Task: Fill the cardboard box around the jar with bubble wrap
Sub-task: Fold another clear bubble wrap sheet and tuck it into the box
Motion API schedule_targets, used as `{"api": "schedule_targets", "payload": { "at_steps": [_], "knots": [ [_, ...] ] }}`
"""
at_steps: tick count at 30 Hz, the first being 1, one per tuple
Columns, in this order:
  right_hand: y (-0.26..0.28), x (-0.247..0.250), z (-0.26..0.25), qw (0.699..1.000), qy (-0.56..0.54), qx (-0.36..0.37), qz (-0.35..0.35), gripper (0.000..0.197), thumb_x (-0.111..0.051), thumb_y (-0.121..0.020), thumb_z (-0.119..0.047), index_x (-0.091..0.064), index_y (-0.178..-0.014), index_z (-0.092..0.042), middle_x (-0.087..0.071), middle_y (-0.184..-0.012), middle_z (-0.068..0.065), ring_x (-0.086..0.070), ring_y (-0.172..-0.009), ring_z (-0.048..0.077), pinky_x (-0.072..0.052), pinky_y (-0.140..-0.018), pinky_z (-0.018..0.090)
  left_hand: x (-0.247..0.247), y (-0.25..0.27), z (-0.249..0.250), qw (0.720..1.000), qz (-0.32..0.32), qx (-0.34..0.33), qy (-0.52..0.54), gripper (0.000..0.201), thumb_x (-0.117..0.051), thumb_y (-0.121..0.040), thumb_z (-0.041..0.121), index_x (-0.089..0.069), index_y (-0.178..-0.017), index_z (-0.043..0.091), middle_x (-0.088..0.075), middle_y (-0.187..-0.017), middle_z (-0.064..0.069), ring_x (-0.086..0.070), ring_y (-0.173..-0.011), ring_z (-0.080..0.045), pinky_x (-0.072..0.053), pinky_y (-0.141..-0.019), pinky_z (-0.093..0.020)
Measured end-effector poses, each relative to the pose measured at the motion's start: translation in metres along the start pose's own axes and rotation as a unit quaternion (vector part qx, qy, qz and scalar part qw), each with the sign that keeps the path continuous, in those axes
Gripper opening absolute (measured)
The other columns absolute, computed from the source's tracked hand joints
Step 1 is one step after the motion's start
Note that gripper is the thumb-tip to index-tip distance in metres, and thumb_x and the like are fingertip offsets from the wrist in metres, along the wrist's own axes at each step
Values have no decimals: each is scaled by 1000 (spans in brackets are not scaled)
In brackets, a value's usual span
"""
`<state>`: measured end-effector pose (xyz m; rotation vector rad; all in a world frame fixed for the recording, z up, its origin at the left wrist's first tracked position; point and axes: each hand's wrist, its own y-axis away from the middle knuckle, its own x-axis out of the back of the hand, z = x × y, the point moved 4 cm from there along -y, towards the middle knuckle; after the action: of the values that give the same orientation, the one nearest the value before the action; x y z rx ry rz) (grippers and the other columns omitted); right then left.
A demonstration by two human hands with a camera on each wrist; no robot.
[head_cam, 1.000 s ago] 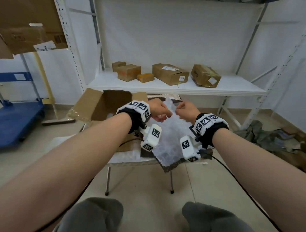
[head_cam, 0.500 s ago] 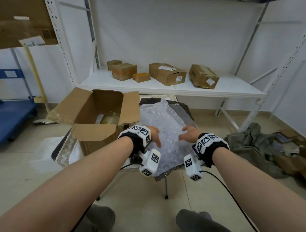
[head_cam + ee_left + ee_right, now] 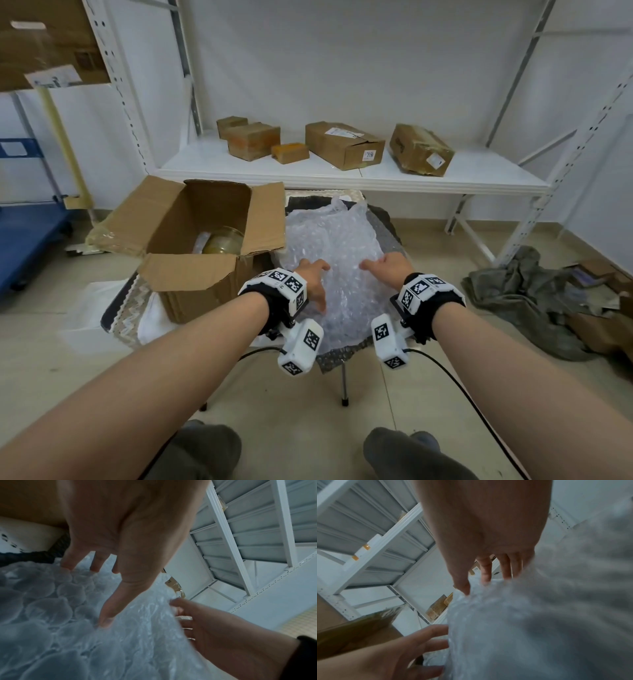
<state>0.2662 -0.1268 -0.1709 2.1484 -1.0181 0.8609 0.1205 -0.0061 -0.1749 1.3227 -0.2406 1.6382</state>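
An open cardboard box [image 3: 191, 284] stands on the left of a small table, flaps up, with a glass jar [image 3: 222, 241] inside near its right wall. A large sheet of bubble wrap [image 3: 337, 240] lies spread on the table to the right of the box. My left hand [image 3: 313, 279] rests flat on the sheet's near left part, fingers straight [image 3: 104, 619]. My right hand [image 3: 385, 265] lies on the near right part of the bubble wrap [image 3: 522, 628], fingers extended and touching it [image 3: 486, 573]. Neither hand grips anything.
The small table [image 3: 120, 308] has thin metal legs; the box and wrap cover most of it. A white shelf [image 3: 342, 171] behind carries several cardboard parcels. A blue cart [image 3: 24, 240] stands far left. Grey cloth and cardboard scraps [image 3: 534, 294] lie on the floor at right.
A second ago both hands held the bubble wrap raised by its top edge. They have lowered it, let go, and now lie flat on the spread sheet.
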Motion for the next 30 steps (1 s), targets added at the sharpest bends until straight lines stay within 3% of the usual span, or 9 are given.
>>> {"api": "schedule_targets", "payload": {
  "at_steps": [3,6,8,13,17,21,24,26,30],
  "knots": [
    [-1,4,-2,997,-72,-13,12,49,-74,-79,-50,-37,-70,-20,-42,-68,0,-42,-57,17,-33,-50,29,-2,2,-2,1000,12,-8,20,79,-86,-70,14,-45,-137,27,-34,-141,-6,-53,-119,-31,-53,-89,-37],
    [5,7,-4,995,-96,-27,-24,23,-77,-78,-20,-64,-88,-3,-61,-76,8,-55,-61,19,-42,-48,24,-2,6,-6,999,36,-6,14,76,-86,-71,26,-47,-136,26,-35,-142,-6,-51,-123,-31,-49,-99,-42],
    [13,14,-6,992,-126,-19,-22,9,-72,-82,-9,-66,-81,-2,-62,-74,7,-55,-59,16,-44,-47,20,0,6,-8,998,65,-4,27,85,-84,-73,33,-37,-144,24,-30,-149,-10,-43,-132,-32,-41,-108,-44],
    [26,32,-2,963,-268,9,18,11,-61,-83,-1,-62,-74,-8,-65,-80,13,-52,-60,18,-44,-58,31,10,12,-9,982,90,34,163,96,-73,-81,45,-19,-152,10,-36,-153,-13,-42,-136,-34,-39,-110,-42],
    [38,46,6,933,-358,18,-11,14,-75,-51,-19,-69,-61,-12,-62,-87,18,-47,-71,28,-43,-67,39,11,-2,-4,954,57,16,295,114,-66,-53,79,-43,-143,13,-55,-141,-6,-61,-117,-27,-51,-99,-42],
    [56,68,7,904,-427,11,5,33,-82,-45,-20,-71,-74,-10,-56,-88,13,-44,-79,29,-40,-74,43,41,48,33,921,57,-51,383,59,-59,-93,50,-51,-136,11,-60,-115,2,-63,-103,-19,-53,-77,-26],
    [71,89,4,877,-472,1,92,10,-65,-74,-8,-64,-83,-8,-59,-77,10,-45,-63,22,-38,-58,34,56,58,50,865,69,-92,488,71,-68,-90,38,-39,-145,2,-64,-120,-10,-65,-74,-11,-55,-66,-28],
    [76,96,1,875,-472,-3,110,20,-61,-77,-21,-66,-93,-11,-55,-75,6,-45,-58,16,-35,-53,32,69,71,56,847,99,-107,511,75,-71,-88,35,-37,-144,-2,-63,-121,-18,-64,-64,-11,-52,-53,-25],
    [81,99,-9,868,-487,26,91,52,-71,-65,-43,-70,-105,-10,-70,-90,5,-63,-82,24,-53,-79,43,92,89,53,841,131,-129,509,26,-66,-92,36,-58,-94,11,-62,-80,-5,-58,-60,-13,-46,-53,-26]
  ]
}}
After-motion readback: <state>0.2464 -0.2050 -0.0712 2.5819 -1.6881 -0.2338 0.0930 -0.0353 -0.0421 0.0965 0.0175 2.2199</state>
